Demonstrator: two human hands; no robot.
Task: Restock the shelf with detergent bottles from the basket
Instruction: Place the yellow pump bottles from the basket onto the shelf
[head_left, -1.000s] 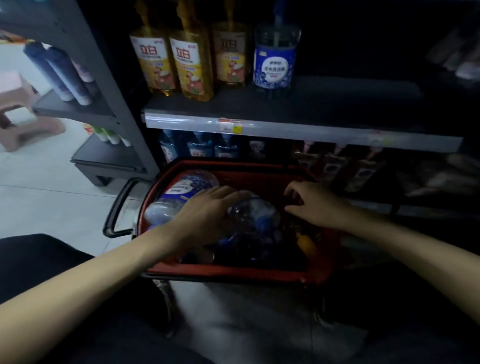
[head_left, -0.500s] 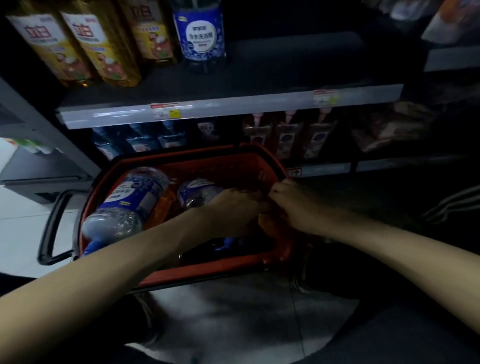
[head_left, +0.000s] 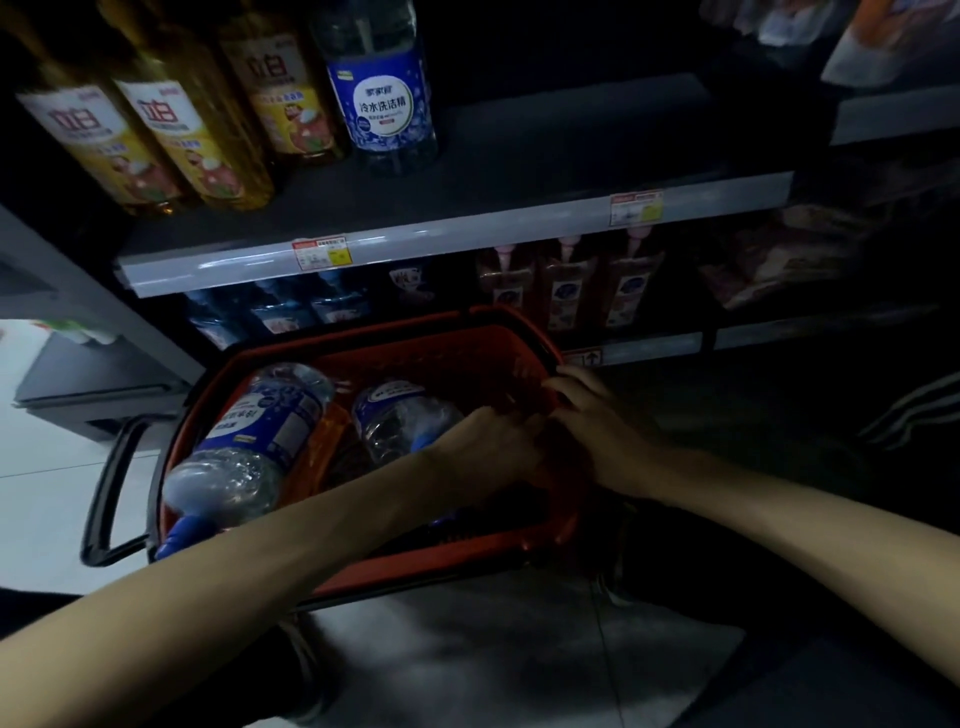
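A red basket (head_left: 363, 345) stands on the floor below the shelf (head_left: 545, 156). Inside it lie a big clear detergent bottle with a blue label (head_left: 260, 423) on the left and a second one (head_left: 400, 421) in the middle, with something orange (head_left: 324, 436) between them. My left hand (head_left: 493, 441) reaches down inside the basket near its right wall, fingers curled. My right hand (head_left: 597, 426) is beside it at the right rim, touching it. The dark hides what either hand holds. One matching blue-label bottle (head_left: 382, 104) stands upright on the shelf.
Three yellow detergent bottles (head_left: 171, 140) stand left of the blue one; the shelf to its right is bare. The lower shelf holds blue bottles (head_left: 291, 312) and reddish ones (head_left: 566, 291). A black handle (head_left: 104, 493) sticks out of the basket's left side. Grey floor tiles lie in front.
The view swung right and up. Both hands moved from the middle of the basket to its right side and came together there. The bottles in the basket stayed put.
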